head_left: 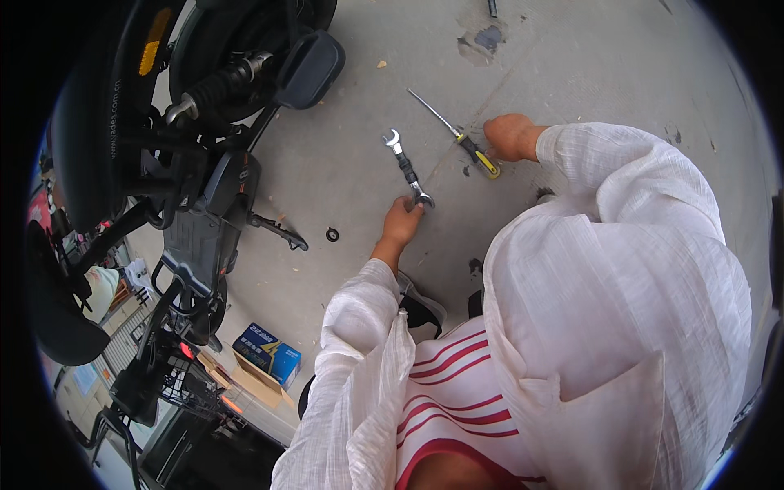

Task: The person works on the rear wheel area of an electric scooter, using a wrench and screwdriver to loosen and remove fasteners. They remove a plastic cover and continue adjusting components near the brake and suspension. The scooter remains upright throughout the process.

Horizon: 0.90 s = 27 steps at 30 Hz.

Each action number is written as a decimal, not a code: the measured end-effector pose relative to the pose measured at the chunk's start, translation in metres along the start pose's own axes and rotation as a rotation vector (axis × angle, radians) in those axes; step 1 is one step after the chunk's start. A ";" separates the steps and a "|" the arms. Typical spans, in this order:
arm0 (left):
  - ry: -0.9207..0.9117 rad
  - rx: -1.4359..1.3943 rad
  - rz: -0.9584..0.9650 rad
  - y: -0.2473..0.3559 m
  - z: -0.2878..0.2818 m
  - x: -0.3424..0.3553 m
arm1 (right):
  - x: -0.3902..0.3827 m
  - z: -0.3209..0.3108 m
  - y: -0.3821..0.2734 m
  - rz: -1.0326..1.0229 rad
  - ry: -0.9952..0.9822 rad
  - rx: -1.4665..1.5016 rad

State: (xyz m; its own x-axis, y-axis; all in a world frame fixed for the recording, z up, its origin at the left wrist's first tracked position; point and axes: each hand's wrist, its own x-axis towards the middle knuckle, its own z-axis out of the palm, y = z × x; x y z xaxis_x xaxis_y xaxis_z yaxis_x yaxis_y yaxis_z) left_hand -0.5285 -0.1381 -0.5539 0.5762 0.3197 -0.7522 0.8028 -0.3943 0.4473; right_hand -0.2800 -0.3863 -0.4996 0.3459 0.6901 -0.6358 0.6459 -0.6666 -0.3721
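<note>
Touching wrench [406,169], white-lettered black bike [204,219], printed blue box [268,351]

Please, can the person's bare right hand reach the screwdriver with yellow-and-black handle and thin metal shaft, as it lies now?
Yes, it seems so: the right hand is close beside the handle of the screwdriver, and nothing visible blocks the way.

Overshirt [621,278]: white, loose, long-sleeved | inner shirt [461,384]: white, red stripes [465,418], red neckline [445,446]
</note>
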 end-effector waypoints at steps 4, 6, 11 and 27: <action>0.088 0.260 -0.011 0.012 0.006 0.009 | -0.003 0.043 -0.006 -0.018 0.115 0.226; 0.124 0.153 -0.022 0.036 -0.005 0.007 | 0.001 0.050 -0.013 -0.082 0.131 0.316; 0.084 -0.344 -0.097 0.113 -0.033 0.007 | 0.030 0.083 -0.028 -0.037 0.145 0.491; 0.276 -1.060 0.064 0.202 -0.105 0.056 | 0.023 0.030 -0.078 -0.427 -0.009 1.096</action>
State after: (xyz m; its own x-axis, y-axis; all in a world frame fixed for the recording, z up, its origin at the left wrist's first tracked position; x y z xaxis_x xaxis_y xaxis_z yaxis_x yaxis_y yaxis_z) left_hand -0.3179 -0.1091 -0.4545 0.5302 0.5588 -0.6377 0.4182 0.4819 0.7700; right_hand -0.3432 -0.3274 -0.5056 0.2352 0.9172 -0.3217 -0.2242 -0.2709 -0.9361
